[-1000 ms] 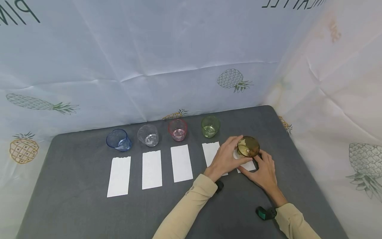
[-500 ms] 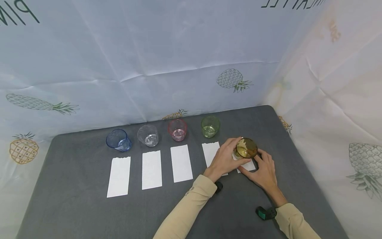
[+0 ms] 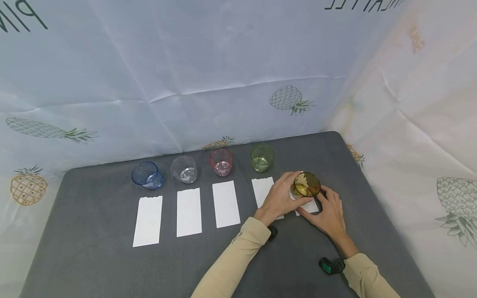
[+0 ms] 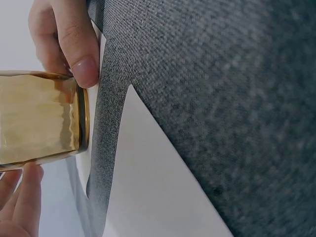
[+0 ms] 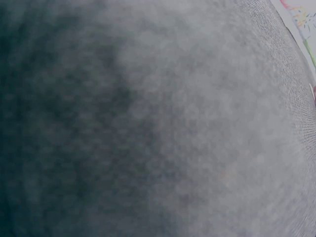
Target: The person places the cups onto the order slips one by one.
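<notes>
Amber glass, held between the left hand and the right hand, has shifted slightly left over the rightmost paper. This suggests fine positioning; whether its base touches is unclear.

Held between the left hand and the right hand: an amber glass, see-through, with a round rim, faintly rippled sides and a thick base. Mouth up, close to upright, above the far part of the rightmost white paper slip on the dark grey desk. Pale yellow through the sides, deeper brown at rim and base edge. Contact between base and paper unclear.
</notes>
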The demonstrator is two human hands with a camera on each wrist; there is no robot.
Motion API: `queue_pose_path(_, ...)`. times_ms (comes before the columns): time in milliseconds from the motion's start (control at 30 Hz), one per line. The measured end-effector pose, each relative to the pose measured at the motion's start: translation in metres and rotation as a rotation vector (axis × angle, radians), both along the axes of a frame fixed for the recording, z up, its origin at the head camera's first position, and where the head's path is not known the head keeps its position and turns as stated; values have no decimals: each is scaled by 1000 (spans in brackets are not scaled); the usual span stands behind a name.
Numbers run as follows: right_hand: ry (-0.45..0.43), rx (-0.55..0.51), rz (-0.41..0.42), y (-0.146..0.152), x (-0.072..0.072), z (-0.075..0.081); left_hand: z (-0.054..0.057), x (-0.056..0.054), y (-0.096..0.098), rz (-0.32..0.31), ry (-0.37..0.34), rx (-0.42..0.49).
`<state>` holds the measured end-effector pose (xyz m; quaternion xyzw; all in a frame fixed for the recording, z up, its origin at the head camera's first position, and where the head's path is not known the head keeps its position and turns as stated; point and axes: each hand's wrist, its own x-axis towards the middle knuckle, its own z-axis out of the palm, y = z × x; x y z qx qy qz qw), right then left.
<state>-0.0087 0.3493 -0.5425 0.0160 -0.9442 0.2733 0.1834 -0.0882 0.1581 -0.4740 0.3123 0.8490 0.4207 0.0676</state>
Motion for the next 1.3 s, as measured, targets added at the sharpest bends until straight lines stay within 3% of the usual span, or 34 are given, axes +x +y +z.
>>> queue_pose_path(400,8,-1,9,-1,0,1,6,-2,6,14,6,-48)
queue_pose_path(900,9,13,3,0,2,1,5,-1,10,37,-60,6)
queue_pose_path(1300,22,-23,2,-5,15,5,9,-2,9,29,-1,-50)
